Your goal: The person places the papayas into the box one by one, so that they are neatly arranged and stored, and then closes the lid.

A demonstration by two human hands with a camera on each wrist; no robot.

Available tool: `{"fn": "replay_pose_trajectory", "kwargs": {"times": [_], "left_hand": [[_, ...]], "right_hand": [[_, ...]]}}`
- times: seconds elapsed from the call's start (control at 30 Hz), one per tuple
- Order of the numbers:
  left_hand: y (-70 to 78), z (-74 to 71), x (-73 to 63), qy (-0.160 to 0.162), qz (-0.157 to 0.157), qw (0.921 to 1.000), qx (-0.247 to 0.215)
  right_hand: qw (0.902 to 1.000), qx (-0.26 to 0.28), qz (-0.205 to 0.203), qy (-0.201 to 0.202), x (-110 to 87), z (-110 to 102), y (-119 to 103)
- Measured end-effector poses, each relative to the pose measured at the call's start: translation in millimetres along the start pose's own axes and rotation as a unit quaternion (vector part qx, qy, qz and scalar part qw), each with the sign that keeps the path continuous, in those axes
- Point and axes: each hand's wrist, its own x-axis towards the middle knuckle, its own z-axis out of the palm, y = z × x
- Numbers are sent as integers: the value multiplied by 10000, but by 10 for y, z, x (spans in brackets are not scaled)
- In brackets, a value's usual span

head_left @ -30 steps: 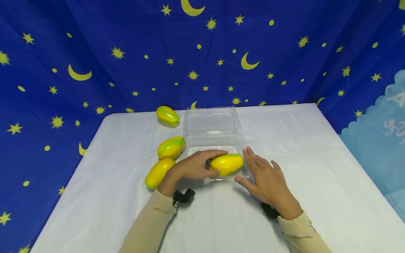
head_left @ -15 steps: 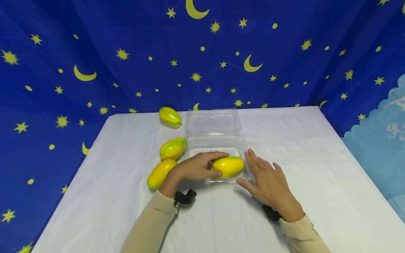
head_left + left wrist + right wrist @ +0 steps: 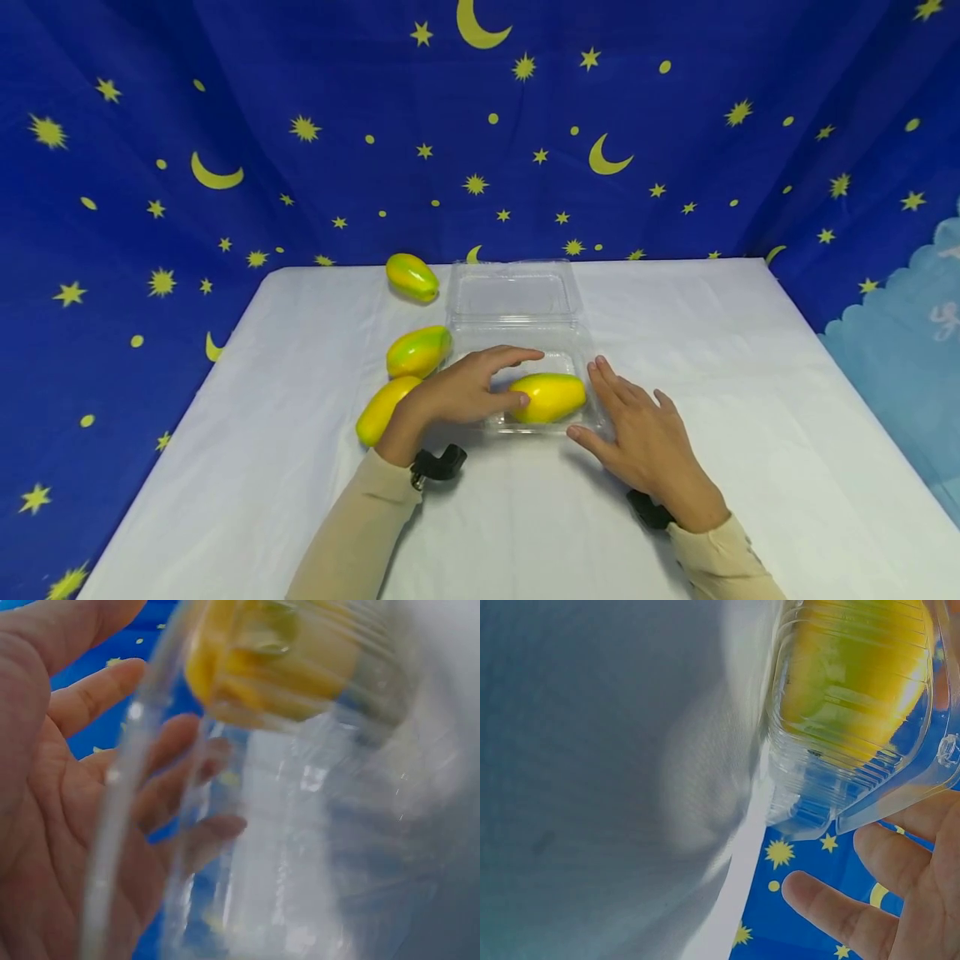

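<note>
Left hand (image 3: 465, 387): it hides the left part of the clear container (image 3: 513, 293); whether it touches the boxed fruit (image 3: 557, 398), I cannot tell.
Boxed fruit: its left end is partly covered by this hand; the top edge cuts it in 2 wrist views (in the left it is also blurred).
Right hand (image 3: 645, 437): cut by the right edge of its wrist view.
Nearest loose fruit (image 3: 381, 407): its right side is partly hidden behind the left hand's wrist.
Sleeves (image 3: 352, 525): 2, both cut by the head view's bottom edge.
Wall lettering (image 3: 943, 321): cut by the right edge, not readable.
</note>
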Motion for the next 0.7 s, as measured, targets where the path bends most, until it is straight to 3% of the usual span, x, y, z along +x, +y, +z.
{"fn": "replay_pose_trajectory", "kwargs": {"times": [0.4, 0.57, 0.7], "left_hand": [[-16, -195, -189, 1069, 135, 9941, -148], [-6, -275, -257, 1636, 278, 9860, -138], [19, -329, -262, 2163, 447, 9753, -65]], "right_hand": [[10000, 18, -28, -69, 12, 13, -19], [9999, 53, -86, -105, 16, 13, -22], [9999, 76, -66, -66, 11, 0, -8]]}}
